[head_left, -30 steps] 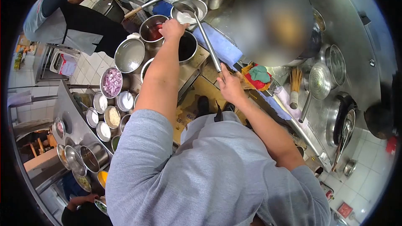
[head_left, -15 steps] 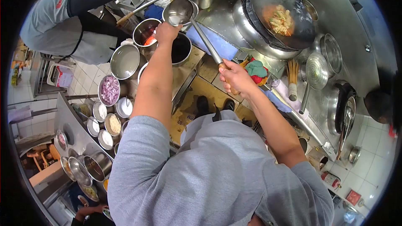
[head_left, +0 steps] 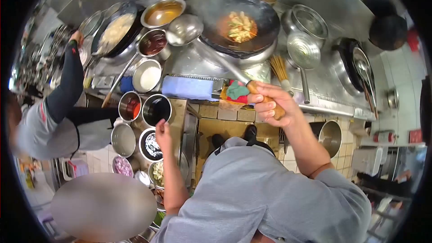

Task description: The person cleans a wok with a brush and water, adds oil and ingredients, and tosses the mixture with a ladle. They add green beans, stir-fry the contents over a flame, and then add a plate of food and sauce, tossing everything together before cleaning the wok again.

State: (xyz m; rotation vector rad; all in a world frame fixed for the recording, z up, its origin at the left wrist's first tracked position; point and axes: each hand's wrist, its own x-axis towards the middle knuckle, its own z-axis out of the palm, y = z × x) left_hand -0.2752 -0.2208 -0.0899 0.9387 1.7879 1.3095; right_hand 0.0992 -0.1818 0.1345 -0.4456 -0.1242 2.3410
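Note:
My right hand (head_left: 273, 104) is wrapped round the wooden handle of a long steel ladle (head_left: 184, 30). The ladle's bowl is raised above the stove, between the pot of dark red sauce (head_left: 153, 43) and the steaming wok (head_left: 265, 27). Pale yellow food (head_left: 241, 27) lies in the wok in reddish liquid. My left hand (head_left: 163, 132) hovers by the pot of dark liquid (head_left: 156, 110) and the container with dark glossy contents (head_left: 151, 145); its fingers are bent, and whether they hold anything is too small to tell.
A co-worker (head_left: 54, 117) stands at the left, one arm reaching toward a second wok (head_left: 116, 33). A bowl of white contents (head_left: 147, 75), a blue cloth (head_left: 188, 87), a bamboo brush (head_left: 280, 70) and a perforated skimmer (head_left: 303, 50) lie along the stove edge. A blurred patch covers the lower left.
The view has swung toward the stove. My left hand has drawn back from the white bowl beside the ladle. The ladle has moved up and over toward the wok, still in my right hand.

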